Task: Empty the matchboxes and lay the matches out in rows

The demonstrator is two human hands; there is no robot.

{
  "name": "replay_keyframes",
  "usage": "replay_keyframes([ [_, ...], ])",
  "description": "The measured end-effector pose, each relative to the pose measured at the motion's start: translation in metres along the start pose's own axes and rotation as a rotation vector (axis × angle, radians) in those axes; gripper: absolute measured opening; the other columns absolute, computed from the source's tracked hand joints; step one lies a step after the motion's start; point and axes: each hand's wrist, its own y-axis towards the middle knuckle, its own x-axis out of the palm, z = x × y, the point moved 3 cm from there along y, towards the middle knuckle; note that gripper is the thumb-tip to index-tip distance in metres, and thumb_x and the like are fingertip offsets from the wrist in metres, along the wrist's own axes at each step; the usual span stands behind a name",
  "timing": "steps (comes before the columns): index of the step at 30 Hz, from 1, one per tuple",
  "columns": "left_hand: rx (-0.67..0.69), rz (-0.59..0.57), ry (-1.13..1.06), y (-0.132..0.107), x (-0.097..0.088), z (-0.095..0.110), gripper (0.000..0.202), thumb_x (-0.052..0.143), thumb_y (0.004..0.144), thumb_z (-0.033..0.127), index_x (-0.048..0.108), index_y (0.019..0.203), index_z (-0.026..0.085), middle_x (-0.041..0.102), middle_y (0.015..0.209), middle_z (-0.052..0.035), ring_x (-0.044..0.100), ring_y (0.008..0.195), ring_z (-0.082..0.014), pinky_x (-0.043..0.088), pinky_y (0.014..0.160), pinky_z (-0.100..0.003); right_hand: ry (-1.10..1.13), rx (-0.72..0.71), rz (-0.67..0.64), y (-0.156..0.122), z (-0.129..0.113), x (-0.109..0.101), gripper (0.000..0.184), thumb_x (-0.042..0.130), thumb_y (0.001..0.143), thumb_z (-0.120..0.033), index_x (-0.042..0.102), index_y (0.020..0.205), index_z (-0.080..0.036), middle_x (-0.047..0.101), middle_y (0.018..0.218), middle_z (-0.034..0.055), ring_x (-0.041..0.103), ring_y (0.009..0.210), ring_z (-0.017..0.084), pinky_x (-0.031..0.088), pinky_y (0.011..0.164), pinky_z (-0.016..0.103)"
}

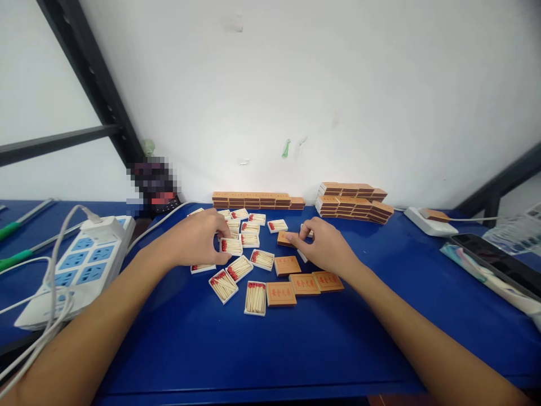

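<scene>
My left hand (200,237) is closed, thumb and fingers pinching the sides of a white matchbox tray (231,247) filled with red-tipped matches. Around it lie several more open trays, among them a tray (256,299) at the front and a tray (262,260) further right. My right hand (323,242) is closed, its thumb on an orange matchbox cover (285,239); the curled fingers partly hide the grip. White edges of a tray (303,257) show beside that hand. Several orange covers, such as a cover (281,294) with red characters, lie flat in front of it.
A low row of stacked matchboxes (257,201) and a higher stack (353,203) stand along the wall. On the left is a power strip (91,265) with cables and green-handled tools (17,259). A phone (494,262) and a white adapter (431,221) lie right on the blue table (253,361).
</scene>
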Motion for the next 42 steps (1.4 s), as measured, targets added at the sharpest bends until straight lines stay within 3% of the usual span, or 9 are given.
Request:
replay_keyframes([
  [5,-0.011,-0.060,-0.034,-0.001,0.006,-0.006,0.020,0.079,0.071,0.039,0.077,0.082,0.022,0.073,0.091,-0.0068,0.066,0.089,-0.0270,0.049,0.078,-0.037,0.034,-0.069,-0.042,-0.002,-0.007,-0.011,0.047,0.063,0.095,-0.066,0.057,0.075,-0.023,0.065,0.087,0.0061,0.058,0.075,0.020,0.040,0.064,0.034],
  [9,-0.005,-0.115,-0.017,-0.001,0.008,-0.006,0.017,0.077,0.073,0.038,0.076,0.078,0.022,0.072,0.089,-0.0059,0.065,0.088,-0.0254,0.047,0.076,-0.035,0.144,-0.252,-0.325,-0.007,-0.014,-0.020,0.029,0.071,0.092,-0.052,0.069,0.098,-0.024,0.064,0.097,0.0049,0.056,0.075,0.018,0.044,0.066,0.033],
  [11,0.017,-0.130,-0.013,0.000,0.007,-0.003,0.020,0.074,0.077,0.041,0.074,0.072,0.022,0.070,0.082,-0.0053,0.064,0.083,-0.0245,0.046,0.075,-0.036,0.142,-0.277,-0.459,-0.011,-0.015,-0.024,0.034,0.074,0.089,-0.051,0.070,0.110,-0.025,0.062,0.102,0.0050,0.056,0.076,0.018,0.047,0.067,0.033],
  [17,0.028,0.094,-0.035,0.002,-0.001,0.007,0.032,0.069,0.086,0.051,0.078,0.089,0.020,0.073,0.087,-0.0076,0.065,0.085,-0.0256,0.048,0.077,-0.038,0.120,-0.252,-0.600,-0.015,-0.012,-0.026,0.046,0.075,0.085,-0.061,0.073,0.115,-0.026,0.063,0.104,0.0066,0.058,0.082,0.021,0.050,0.067,0.035],
  [21,0.156,0.225,-0.057,0.002,0.007,0.024,0.028,0.063,0.095,0.042,0.078,0.098,0.019,0.073,0.087,-0.0078,0.064,0.087,-0.0253,0.050,0.078,-0.040,0.151,-0.263,-0.565,-0.014,-0.011,-0.024,0.034,0.076,0.085,-0.051,0.074,0.107,-0.026,0.064,0.098,0.0063,0.057,0.078,0.021,0.048,0.063,0.034],
  [25,0.233,0.250,-0.096,0.003,0.022,0.040,0.032,0.067,0.096,0.045,0.077,0.108,0.017,0.076,0.096,-0.0093,0.067,0.094,-0.0270,0.054,0.084,-0.044,0.175,-0.296,-0.489,-0.013,-0.016,-0.025,0.021,0.075,0.086,-0.044,0.071,0.093,-0.024,0.062,0.090,0.0038,0.053,0.072,0.018,0.042,0.059,0.032],
  [29,0.278,0.273,-0.164,0.003,0.032,0.051,0.047,0.074,0.093,0.050,0.072,0.126,0.017,0.077,0.112,-0.0113,0.069,0.107,-0.0294,0.054,0.096,-0.048,0.220,-0.371,-0.351,-0.015,-0.028,-0.026,0.023,0.078,0.086,-0.039,0.069,0.101,-0.024,0.061,0.091,0.0018,0.053,0.074,0.017,0.043,0.063,0.031],
  [34,0.263,0.247,-0.204,0.004,0.034,0.054,0.024,0.072,0.095,0.035,0.073,0.113,0.018,0.076,0.096,-0.0070,0.068,0.095,-0.0259,0.053,0.087,-0.044,0.241,-0.421,-0.278,-0.018,-0.036,-0.022,0.023,0.078,0.088,-0.037,0.071,0.106,-0.025,0.058,0.095,0.0023,0.052,0.077,0.016,0.044,0.066,0.030],
  [42,0.205,0.331,-0.274,0.003,0.029,0.053,0.023,0.073,0.090,0.031,0.071,0.110,0.020,0.073,0.093,-0.0051,0.064,0.090,-0.0236,0.051,0.080,-0.040,0.358,-0.417,-0.152,-0.018,-0.039,-0.014,0.033,0.078,0.089,-0.043,0.068,0.115,-0.026,0.058,0.096,0.0036,0.053,0.076,0.017,0.045,0.064,0.031],
])
